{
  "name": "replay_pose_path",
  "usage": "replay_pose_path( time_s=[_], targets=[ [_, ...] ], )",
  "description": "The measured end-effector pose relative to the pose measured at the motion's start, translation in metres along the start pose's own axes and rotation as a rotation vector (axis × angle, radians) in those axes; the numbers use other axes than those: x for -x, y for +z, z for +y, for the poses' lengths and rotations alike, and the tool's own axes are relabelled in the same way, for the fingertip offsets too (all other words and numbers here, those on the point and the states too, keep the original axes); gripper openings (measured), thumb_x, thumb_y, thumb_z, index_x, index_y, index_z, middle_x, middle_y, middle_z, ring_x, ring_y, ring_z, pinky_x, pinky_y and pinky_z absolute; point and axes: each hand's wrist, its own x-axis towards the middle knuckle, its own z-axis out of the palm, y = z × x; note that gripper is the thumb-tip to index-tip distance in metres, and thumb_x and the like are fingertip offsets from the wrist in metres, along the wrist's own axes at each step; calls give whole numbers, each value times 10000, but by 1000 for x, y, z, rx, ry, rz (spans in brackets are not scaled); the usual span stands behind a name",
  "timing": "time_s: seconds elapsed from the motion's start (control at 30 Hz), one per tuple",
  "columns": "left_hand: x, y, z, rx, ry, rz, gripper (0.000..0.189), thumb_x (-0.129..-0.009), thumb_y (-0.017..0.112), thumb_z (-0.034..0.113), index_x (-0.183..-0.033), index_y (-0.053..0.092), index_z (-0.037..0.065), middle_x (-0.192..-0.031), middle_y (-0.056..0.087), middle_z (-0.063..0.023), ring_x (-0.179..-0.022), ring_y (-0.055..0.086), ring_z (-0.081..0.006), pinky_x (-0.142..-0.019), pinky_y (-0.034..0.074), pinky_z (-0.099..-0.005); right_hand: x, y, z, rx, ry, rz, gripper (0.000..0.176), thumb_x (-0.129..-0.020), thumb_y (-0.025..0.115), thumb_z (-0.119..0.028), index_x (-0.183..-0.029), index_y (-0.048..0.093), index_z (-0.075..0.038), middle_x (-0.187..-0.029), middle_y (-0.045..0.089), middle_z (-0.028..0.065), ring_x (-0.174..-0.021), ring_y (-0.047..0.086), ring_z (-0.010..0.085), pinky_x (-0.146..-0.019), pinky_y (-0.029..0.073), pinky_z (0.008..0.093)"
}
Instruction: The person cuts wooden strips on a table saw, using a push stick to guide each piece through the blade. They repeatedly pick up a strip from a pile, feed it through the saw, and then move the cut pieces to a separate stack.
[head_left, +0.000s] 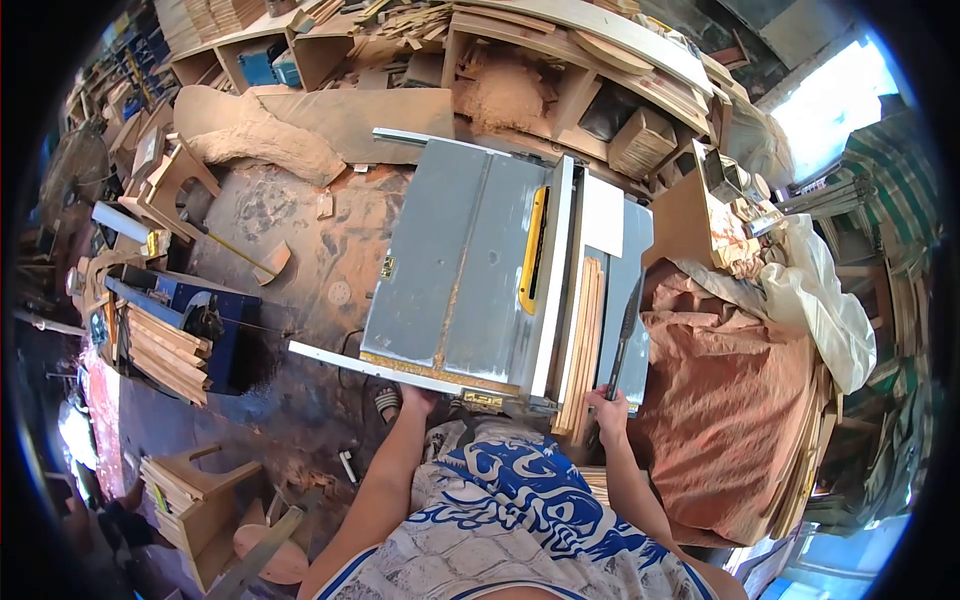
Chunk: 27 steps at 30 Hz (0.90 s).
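Dark, thin and flat, a long strip [625, 325] runs straight away from the right hand [608, 408], whose fingers are closed round its near end. The strip lies over the grey metal top of the saw bench [470, 250], close to that top's right edge. Just left of this hand, beside the strip, lies a bundle of pale wooden slats [580, 335]. They are narrow, square-edged and parallel, and their near ends overhang the bench edge next to the hand. Left of the slats stands the straight, pale metal fence [556, 280], and past it a yellow slotted insert [533, 262] sits in the smooth top.

The left hand [418, 398] rests at the bench's near edge, against the long front rail [380, 368]. Its fingers are hidden, so I cannot tell whether they are spread or curled. A line of tan sawdust [440, 372] lies along the top just ahead of it.

Right of the right hand, a crumpled reddish-brown cloth [720, 400] crowds close to the bench side and leaves little room there. Left of the left hand the dusty floor [290, 260] lies open as far as a blue machine [200, 310] with boards stacked by it.
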Motion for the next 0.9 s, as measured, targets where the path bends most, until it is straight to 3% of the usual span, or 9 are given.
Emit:
replay_pose_path(
  time_s=[0.23, 0.33, 0.47, 0.57, 0.67, 0.73, 0.8, 0.87, 0.9],
  targets=[
    [29, 41, 3, 42, -26, -97, 732, -1001, 397, 676, -1463, 578, 137, -1411, 636, -119, -1281, 613, -353, -1096, 500, -584, 22, -3, -16, -496, 166, -49, 299, -828, 692, 88, -946, 555, -150, -721, 586, -28, -549, 517, 89, -473, 373, 256],
    [15, 43, 1, 37, -38, -136, 714, -1018, 367, 655, -1458, 578, 133, -1462, 603, -136, -1323, 593, -375, -1121, 481, -602, 39, -7, -14, -534, 123, 5, 303, -827, 697, 89, -954, 558, -148, -723, 591, -25, -553, 525, 90, -476, 384, 256],
    [-12, 35, 0, -25, -150, -381, 520, -1096, 372, 464, -1428, 593, 130, -1418, 631, -136, -1299, 608, -366, -1106, 493, -609, 81, -7, -11, -418, 8, 132, 295, -839, 733, 73, -953, 566, -141, -790, 614, -31, -586, 531, 54, -494, 397, 231],
    [-45, 13, 0, -90, -224, -442, 607, -1068, 374, 574, -1457, 566, 149, -1460, 592, -130, -1327, 575, -380, -1117, 476, -616, 126, 7, -16, -408, -4, 149, 287, -852, 743, 63, -977, 573, -132, -837, 638, -19, -619, 556, 61, -523, 415, 228],
    [6, 30, 7, -45, -225, -220, 526, -1081, 407, 489, -1399, 607, 121, -1368, 659, -111, -1250, 636, -326, -1101, 503, -567, 169, 28, -23, -411, 22, 132, 279, -863, 748, 47, -1003, 575, -122, -888, 665, -3, -657, 589, 70, -555, 437, 229],
    [41, 22, 8, -543, -296, 143, 496, -1077, 446, 448, -1405, 608, 113, -1385, 655, -107, -1256, 634, -318, -1114, 493, -525, 203, 47, -35, -367, -6, 90, 278, -866, 756, 35, -997, 565, -118, -889, 653, -14, -685, 583, 68, -582, 447, 240],
    [55, -5, 10, -1186, -645, -157, 494, -1083, 481, 421, -1449, 575, 103, -1370, 673, -99, -1229, 651, -289, -1103, 491, -478, 231, 70, -40, -381, -36, 91, 303, -845, 776, 47, -1007, 567, -100, -915, 644, -17, -797, 583, 70, -712, 479, 242],
    [98, -3, 9, -1633, -694, -770, 494, -1090, 532, 427, -1441, 589, 85, -1307, 701, -83, -1150, 682, -231, -1015, 535, -413, 248, 92, -11, -318, -72, 119, 311, -838, 781, 55, -1010, 565, -87, -919, 635, -17, -827, 583, 74, -758, 483, 236],
    [140, 24, 11, -1583, -520, -918, 483, -1089, 560, 431, -1436, 599, 97, -1218, 699, -47, -1052, 679, -161, -877, 551, -356, 262, 105, -19, -247, -36, 130, 297, -850, 777, 49, -1011, 560, -74, -905, 623, -19, -829, 584, 80, -763, 487, 239]
  ],
)
